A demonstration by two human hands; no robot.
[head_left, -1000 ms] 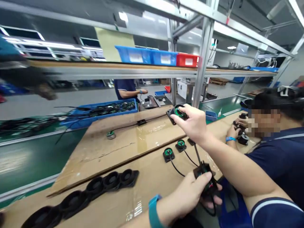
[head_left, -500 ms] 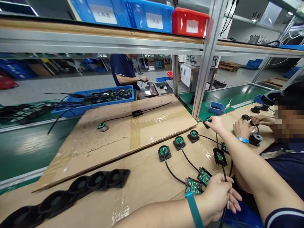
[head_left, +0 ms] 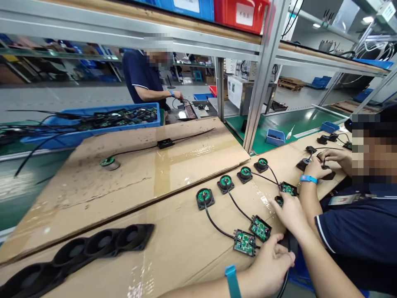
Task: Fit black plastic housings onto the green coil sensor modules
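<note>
On the cardboard-covered bench (head_left: pixel 124 194), four round black units (head_left: pixel 205 198) with green faces sit in a slanting row, each trailing a thin black cable to a small green circuit board in an open black case. The nearest board (head_left: pixel 245 242) lies just beside the left hand (head_left: pixel 273 269), whose curled fingers close in a grip on a black cable (head_left: pixel 283 281) at the bench's near edge; a teal wristband sits on that wrist. The right hand (head_left: pixel 290 213) rests flat on the cardboard, palm down, fingers spread, its fingertips touching a fifth round unit (head_left: pixel 278 200), mostly hidden under them; this grip holds nothing. Just beyond, a co-worker's hands (head_left: pixel 313 167) work at black parts, close to the right forearm. A glossy black moulded tray (head_left: pixel 93 248) of round cups lies at the near left. Farther off stand a metal post (head_left: pixel 259 82) and a blue bin (head_left: pixel 93 122) of tangled cables.
</note>
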